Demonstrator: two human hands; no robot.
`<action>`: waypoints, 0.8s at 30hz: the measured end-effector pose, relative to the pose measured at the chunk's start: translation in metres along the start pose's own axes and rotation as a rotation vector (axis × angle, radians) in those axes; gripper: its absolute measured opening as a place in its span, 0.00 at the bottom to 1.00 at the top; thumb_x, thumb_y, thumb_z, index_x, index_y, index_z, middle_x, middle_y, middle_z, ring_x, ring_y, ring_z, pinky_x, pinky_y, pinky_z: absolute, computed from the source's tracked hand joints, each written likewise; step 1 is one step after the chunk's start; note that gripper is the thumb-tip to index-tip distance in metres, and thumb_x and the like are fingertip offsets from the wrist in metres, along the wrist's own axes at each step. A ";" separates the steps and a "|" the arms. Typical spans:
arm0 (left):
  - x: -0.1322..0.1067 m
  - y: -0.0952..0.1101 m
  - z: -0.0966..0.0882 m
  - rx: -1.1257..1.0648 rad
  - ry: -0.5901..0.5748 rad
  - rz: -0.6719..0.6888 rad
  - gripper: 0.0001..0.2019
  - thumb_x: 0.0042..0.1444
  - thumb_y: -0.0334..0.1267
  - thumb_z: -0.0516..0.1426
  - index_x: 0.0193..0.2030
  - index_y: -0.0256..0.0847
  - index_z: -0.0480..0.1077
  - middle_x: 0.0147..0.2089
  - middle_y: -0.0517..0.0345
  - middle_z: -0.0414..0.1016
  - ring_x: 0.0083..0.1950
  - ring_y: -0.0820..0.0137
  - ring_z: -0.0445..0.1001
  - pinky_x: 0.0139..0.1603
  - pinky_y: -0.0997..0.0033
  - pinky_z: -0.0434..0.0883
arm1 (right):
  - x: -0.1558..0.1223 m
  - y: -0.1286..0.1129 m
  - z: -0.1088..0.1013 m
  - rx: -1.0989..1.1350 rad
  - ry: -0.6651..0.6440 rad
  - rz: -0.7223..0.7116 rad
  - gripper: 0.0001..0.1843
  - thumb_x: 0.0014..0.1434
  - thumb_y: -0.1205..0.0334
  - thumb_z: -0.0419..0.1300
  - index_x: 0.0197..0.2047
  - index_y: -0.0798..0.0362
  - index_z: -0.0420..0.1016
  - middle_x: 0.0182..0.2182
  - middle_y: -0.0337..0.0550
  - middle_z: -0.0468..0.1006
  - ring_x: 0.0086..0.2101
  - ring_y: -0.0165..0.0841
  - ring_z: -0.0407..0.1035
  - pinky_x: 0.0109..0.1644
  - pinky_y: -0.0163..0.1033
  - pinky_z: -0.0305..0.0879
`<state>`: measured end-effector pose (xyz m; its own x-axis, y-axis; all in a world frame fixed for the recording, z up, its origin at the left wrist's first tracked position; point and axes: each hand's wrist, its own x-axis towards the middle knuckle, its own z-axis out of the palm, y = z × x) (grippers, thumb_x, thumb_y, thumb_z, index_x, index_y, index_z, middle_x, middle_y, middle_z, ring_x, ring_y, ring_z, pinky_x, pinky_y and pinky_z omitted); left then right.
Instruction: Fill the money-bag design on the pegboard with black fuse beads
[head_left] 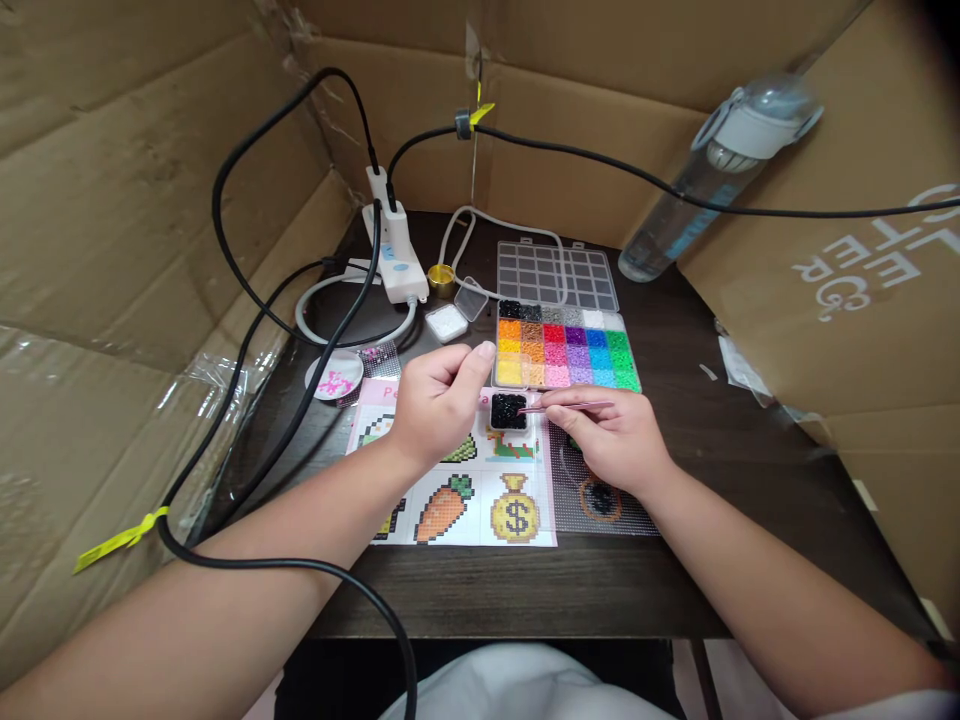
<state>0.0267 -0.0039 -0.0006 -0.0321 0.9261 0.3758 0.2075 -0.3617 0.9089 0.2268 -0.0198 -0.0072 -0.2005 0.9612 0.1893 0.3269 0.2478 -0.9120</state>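
Meanwhile the right hand (611, 440) is pinching tweezers (566, 406), lying left-right, tips pointing left into the black bead tub (509, 411); the left hand (435, 400) is curling loosely, empty, just left of it.

Pattern sheet (480, 500): upper pictures partly hidden behind left hand (435, 405). Pegboard (600, 500): mostly covered by right hand (611, 440). Tweezers (562, 407): tip contents too small to tell. Water bottle (712, 170): blurred. Both forearms: cut off at bottom edge.

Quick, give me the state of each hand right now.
Left hand: loosely curled beside the small tray of black beads; any grip unclear.
Right hand: closed on tweezers.
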 end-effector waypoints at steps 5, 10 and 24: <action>0.001 0.001 0.000 0.006 0.004 0.000 0.25 0.62 0.42 0.55 0.16 0.39 0.53 0.16 0.65 0.50 0.20 0.78 0.51 0.20 0.72 0.53 | 0.000 -0.001 0.000 0.006 -0.004 0.025 0.06 0.56 0.65 0.64 0.34 0.51 0.84 0.34 0.43 0.86 0.37 0.36 0.81 0.43 0.41 0.80; 0.000 0.001 0.001 0.006 0.002 -0.003 0.25 0.62 0.43 0.55 0.15 0.39 0.53 0.16 0.65 0.51 0.20 0.78 0.51 0.20 0.71 0.52 | 0.000 0.000 0.000 0.027 0.013 0.028 0.05 0.56 0.66 0.65 0.34 0.50 0.84 0.34 0.42 0.86 0.37 0.35 0.82 0.43 0.38 0.79; 0.000 0.001 0.000 -0.019 -0.006 0.001 0.26 0.63 0.44 0.55 0.16 0.40 0.52 0.16 0.64 0.50 0.19 0.77 0.50 0.19 0.69 0.51 | -0.006 -0.021 -0.022 0.004 0.193 0.007 0.04 0.56 0.61 0.67 0.33 0.49 0.84 0.32 0.42 0.86 0.34 0.37 0.81 0.39 0.41 0.79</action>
<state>0.0270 -0.0037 0.0003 -0.0261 0.9262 0.3760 0.1885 -0.3649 0.9118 0.2415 -0.0279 0.0190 -0.0175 0.9684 0.2486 0.3242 0.2407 -0.9149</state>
